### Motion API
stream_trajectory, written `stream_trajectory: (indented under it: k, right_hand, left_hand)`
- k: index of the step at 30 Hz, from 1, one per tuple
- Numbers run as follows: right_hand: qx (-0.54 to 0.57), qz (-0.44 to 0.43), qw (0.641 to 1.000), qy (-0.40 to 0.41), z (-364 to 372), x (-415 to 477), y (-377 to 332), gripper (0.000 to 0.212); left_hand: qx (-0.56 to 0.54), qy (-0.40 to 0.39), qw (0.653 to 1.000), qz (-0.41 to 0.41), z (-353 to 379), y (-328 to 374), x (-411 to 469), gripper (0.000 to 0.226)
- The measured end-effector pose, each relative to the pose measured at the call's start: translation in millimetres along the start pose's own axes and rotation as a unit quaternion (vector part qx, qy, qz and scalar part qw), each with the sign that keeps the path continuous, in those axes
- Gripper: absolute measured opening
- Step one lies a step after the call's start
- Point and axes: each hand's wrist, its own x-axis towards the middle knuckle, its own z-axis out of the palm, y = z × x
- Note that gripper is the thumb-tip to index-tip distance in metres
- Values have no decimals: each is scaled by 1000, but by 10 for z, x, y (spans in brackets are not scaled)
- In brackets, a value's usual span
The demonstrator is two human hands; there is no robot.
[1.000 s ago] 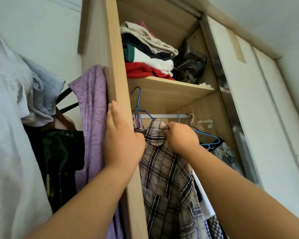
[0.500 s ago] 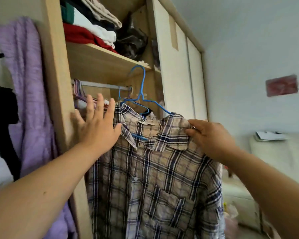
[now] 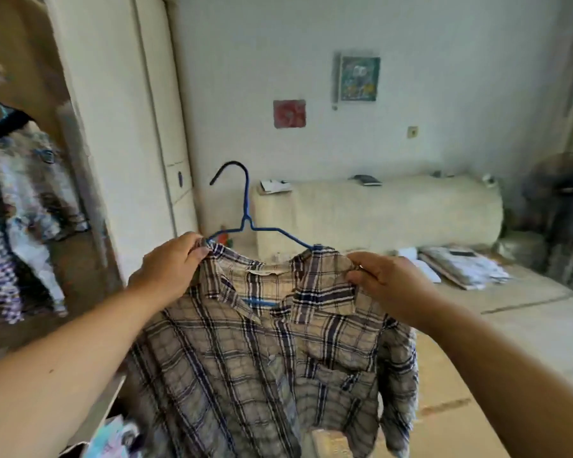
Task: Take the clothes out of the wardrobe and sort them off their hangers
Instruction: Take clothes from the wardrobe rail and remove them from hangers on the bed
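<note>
The plaid shirt (image 3: 262,358) is gripped at both sides of its neck. Its left shoulder is pinched by the left hand (image 3: 167,269) just where the wire arm enters the cloth, and the right collar flap is pinched between thumb and fingers of the right hand (image 3: 384,285). The fingertips of both hands are partly hidden by folds of fabric. The shirt is held up in mid-air, on its hanger (image 3: 245,206), beside the wardrobe (image 3: 113,127) and outside it.

Of the hanger only the hook, the twisted neck and the upper arms are seen. The lower bar is covered except for a short blue strip in the open collar. The hem is cut off by the frame's lower edge.

At the left, hanging clothes (image 3: 17,209) in the wardrobe are smeared by blur and cannot be told apart. Behind the shirt a pale rounded bolster (image 3: 377,213) is partly blocked, with scattered papers (image 3: 463,266) to its right.

The shirt is of thin, crumpled beige cloth crossed with dark blue checks. The hanger is slim blue wire.
</note>
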Motion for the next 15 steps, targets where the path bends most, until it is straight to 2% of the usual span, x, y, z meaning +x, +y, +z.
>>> stream_trajectory:
  k: [3,6,8,10,15]
  right_hand:
    - [-28,93,995,-13,-201,-466,162,9]
    - [-48,184,982,-2,-454,-947,204,6]
    - [-55,228,972,22,-620,-1272,148,25]
    - [-57,284,957,33,-754,-1575,49,31]
    - [-63,363,927,69,-986,-2155,-263,18]
  left_hand:
    - [-70,-42,996,35,408,311,-82,28]
    - [-114,-71,985,108,699,690,-219,28]
    - [-154,-96,973,146,810,938,-342,24]
    - [-189,-115,959,175,874,1137,-470,19]
    - [-250,-132,929,240,893,1581,-672,14]
